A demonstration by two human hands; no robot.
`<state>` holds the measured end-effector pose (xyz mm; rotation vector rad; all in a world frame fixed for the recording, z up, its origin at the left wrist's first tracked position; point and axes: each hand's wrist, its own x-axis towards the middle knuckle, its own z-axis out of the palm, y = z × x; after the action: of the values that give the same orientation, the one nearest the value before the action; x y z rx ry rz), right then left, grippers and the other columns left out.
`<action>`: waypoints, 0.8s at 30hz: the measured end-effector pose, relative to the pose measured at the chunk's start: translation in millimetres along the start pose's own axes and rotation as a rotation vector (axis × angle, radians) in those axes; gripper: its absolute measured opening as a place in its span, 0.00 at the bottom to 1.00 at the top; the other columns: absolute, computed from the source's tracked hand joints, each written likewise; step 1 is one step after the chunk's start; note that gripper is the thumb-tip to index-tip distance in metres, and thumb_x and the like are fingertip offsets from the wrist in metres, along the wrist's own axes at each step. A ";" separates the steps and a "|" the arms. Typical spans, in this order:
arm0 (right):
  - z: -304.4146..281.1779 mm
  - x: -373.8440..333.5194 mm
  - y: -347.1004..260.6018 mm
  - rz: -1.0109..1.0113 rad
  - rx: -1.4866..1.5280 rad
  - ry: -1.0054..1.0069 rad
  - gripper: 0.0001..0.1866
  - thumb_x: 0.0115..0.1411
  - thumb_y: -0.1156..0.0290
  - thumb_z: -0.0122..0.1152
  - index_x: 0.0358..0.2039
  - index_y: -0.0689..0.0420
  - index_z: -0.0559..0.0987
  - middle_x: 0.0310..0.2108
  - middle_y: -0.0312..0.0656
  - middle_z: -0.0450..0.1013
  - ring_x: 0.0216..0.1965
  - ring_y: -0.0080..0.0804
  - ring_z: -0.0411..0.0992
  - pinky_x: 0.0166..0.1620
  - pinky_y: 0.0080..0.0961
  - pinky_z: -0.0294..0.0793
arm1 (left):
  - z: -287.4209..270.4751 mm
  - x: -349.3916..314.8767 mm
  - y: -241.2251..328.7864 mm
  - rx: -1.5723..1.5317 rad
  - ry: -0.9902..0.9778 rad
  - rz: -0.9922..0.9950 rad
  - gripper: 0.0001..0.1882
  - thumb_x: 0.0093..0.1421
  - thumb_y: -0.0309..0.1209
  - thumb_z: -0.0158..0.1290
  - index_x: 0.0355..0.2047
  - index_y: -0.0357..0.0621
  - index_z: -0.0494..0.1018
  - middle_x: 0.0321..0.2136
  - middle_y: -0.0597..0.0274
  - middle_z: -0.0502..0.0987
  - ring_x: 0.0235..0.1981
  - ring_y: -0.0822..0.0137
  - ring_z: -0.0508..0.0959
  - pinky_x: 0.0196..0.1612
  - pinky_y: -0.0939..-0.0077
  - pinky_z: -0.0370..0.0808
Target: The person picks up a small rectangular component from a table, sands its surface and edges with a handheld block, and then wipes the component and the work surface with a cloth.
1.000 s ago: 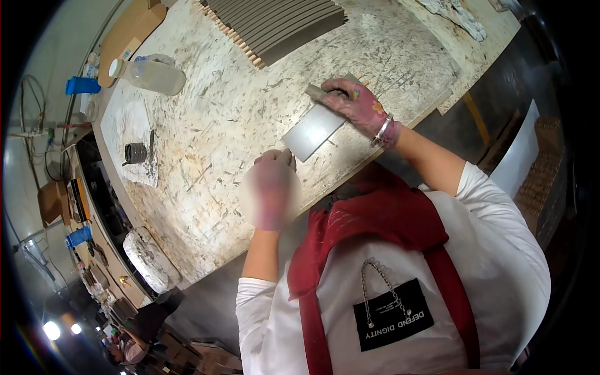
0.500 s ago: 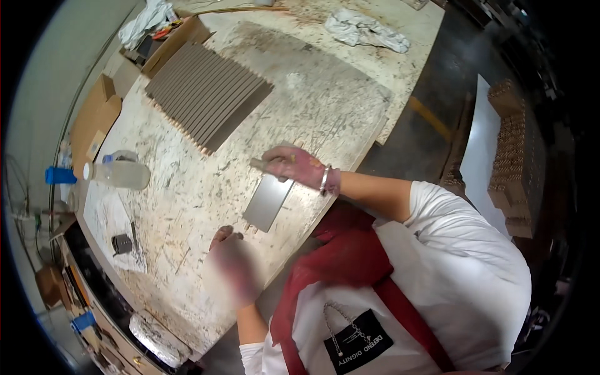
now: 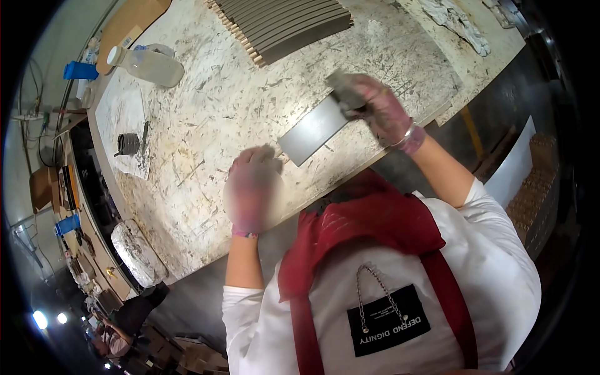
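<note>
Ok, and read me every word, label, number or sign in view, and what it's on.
Black patch on the white top: pale lettering, upside down in this view; I won't copy its wording.
Same patch: finer lines, too small to read.
Pale label on the brown cardboard: too small to read.

Gloved hands [image 3: 253,187] flank a silvery plate [image 3: 312,132] (the right [image 3: 383,111] holds a grey block [image 3: 346,90]).

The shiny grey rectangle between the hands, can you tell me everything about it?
The grey rectangle is long, flat and smooth, with a bright sheen; it could be metal. It lies slantwise on the stained white table, its left end near the left hand. The right hand, holding a dull grey thing, hides its right end; contact is unclear.
</note>
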<state>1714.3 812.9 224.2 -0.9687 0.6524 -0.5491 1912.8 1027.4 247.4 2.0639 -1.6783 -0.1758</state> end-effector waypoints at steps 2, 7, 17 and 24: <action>15.8 2.1 13.5 -0.039 -0.145 -0.091 0.28 0.54 0.50 0.63 0.45 0.62 0.75 0.28 0.35 0.72 0.27 0.20 0.68 0.31 0.15 0.71 | 2.2 12.3 3.0 0.019 -0.088 -0.022 0.20 0.52 0.35 0.58 0.45 0.43 0.73 0.39 0.55 0.76 0.41 0.52 0.75 0.44 0.64 0.72; 33.8 14.8 40.7 -0.034 -0.158 -0.071 0.26 0.57 0.57 0.62 0.47 0.66 0.74 0.32 0.37 0.73 0.30 0.19 0.69 0.35 0.16 0.70 | 13.6 28.8 -7.1 -0.102 -0.235 -0.110 0.23 0.51 0.38 0.62 0.44 0.39 0.73 0.38 0.53 0.77 0.38 0.54 0.77 0.42 0.66 0.73; 28.4 22.0 47.1 0.029 -0.215 -0.001 0.21 0.61 0.62 0.58 0.48 0.64 0.74 0.36 0.39 0.75 0.34 0.21 0.72 0.39 0.18 0.74 | 13.1 46.1 -25.9 -0.365 -0.459 -0.359 0.15 0.58 0.38 0.55 0.40 0.40 0.73 0.33 0.50 0.77 0.34 0.50 0.77 0.37 0.64 0.72; 24.3 17.7 44.9 0.068 -0.207 -0.088 0.23 0.62 0.60 0.58 0.52 0.64 0.71 0.43 0.39 0.72 0.41 0.22 0.71 0.45 0.19 0.72 | 22.3 41.3 -18.5 -0.045 -0.298 -0.102 0.12 0.59 0.35 0.51 0.38 0.42 0.74 0.30 0.50 0.76 0.36 0.48 0.75 0.38 0.59 0.72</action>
<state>1749.9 835.3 190.2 -1.1539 0.6693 -0.3818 1930.7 984.6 227.7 2.1749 -1.7164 -0.5741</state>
